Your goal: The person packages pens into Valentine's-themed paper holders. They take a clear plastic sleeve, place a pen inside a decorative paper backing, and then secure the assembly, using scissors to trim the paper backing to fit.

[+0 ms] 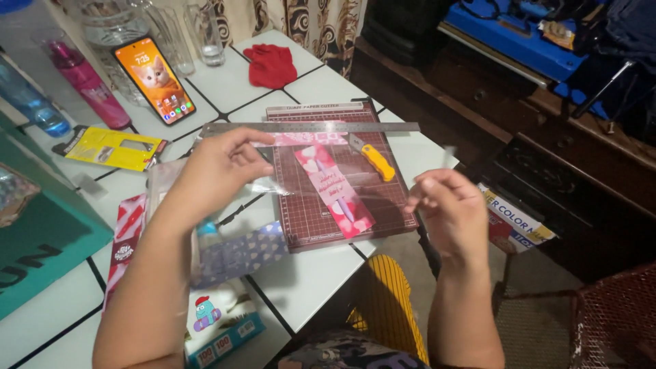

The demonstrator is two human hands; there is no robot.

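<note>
My left hand (217,167) and right hand (447,205) hold a clear plastic sleeve (342,181) stretched between them above the maroon cutting mat (311,215). Left fingers pinch its left edge; right fingers pinch the right end, thumb against fingertips. Seen through the sleeve: a pink heart-printed bookmark (333,191), lying diagonally over the mat; can't tell if it's inside the sleeve or on the mat. Yellow utility knife (374,160) on the mat near its right edge, steel ruler (307,127) across the top. Phone (154,78) propped up at the back left, red glove (270,65) beyond the mat.
</note>
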